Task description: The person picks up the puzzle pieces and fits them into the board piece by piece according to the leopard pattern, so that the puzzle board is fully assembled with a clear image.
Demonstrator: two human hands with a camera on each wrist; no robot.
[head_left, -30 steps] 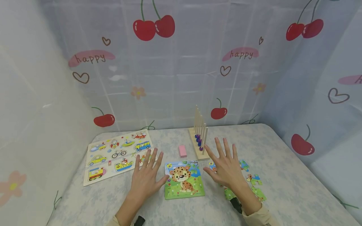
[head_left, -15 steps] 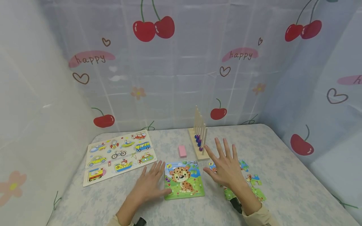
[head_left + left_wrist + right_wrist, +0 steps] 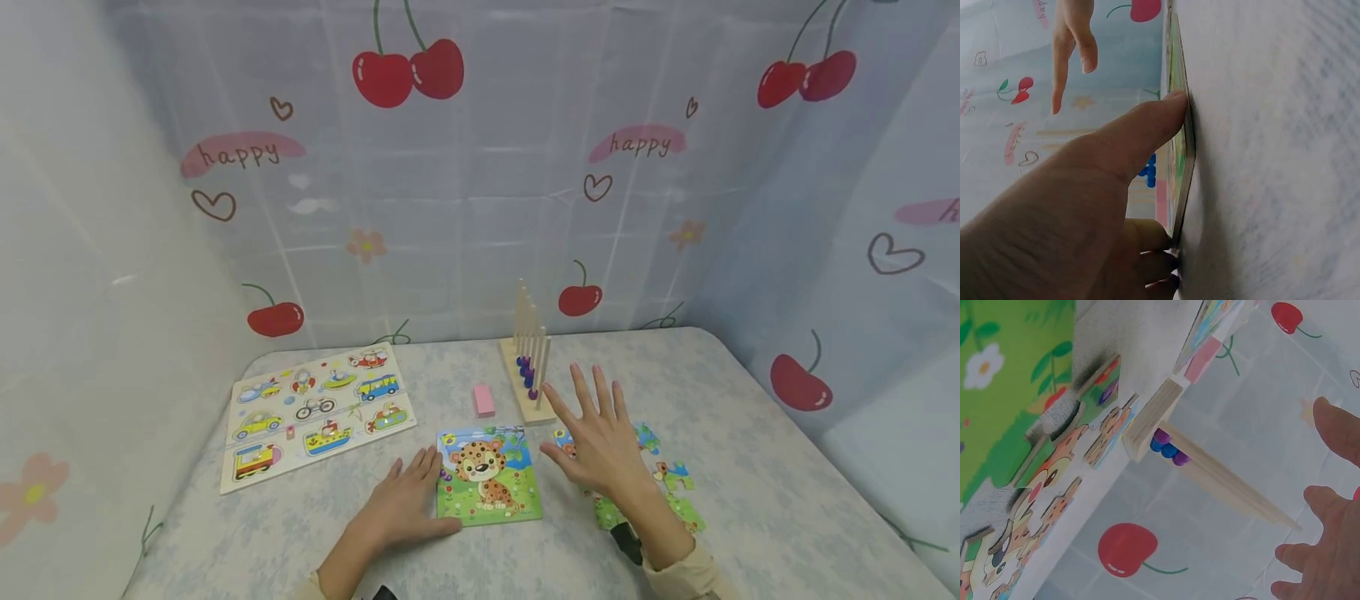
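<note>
A square leopard picture board [image 3: 491, 492] lies flat on the table in front of me. My left hand [image 3: 397, 504] is at its left side, fingers by the left edge and thumb at the near left corner. In the left wrist view the thumb touches the rim of the board [image 3: 1180, 156], with the other fingertips low beside it. My right hand [image 3: 606, 454] hovers with spread fingers over loose jigsaw pieces [image 3: 677, 477] and holds nothing. Close up in the right wrist view, those pieces [image 3: 1054, 469] carry leopard and grass pictures; my right hand partly hides them in the head view.
At the left lies a vehicle puzzle board [image 3: 318, 408] with cars, a boat and a bicycle. A pink block [image 3: 483, 401] sits beyond the leopard board. Beside it stands a wooden peg rack [image 3: 528, 367] with blue and purple beads. A cherry-print curtain [image 3: 465, 208] closes off the back.
My left hand has come down and back from above the vehicle board's near corner to the leopard board's left edge. The right hand stays nearly still.
</note>
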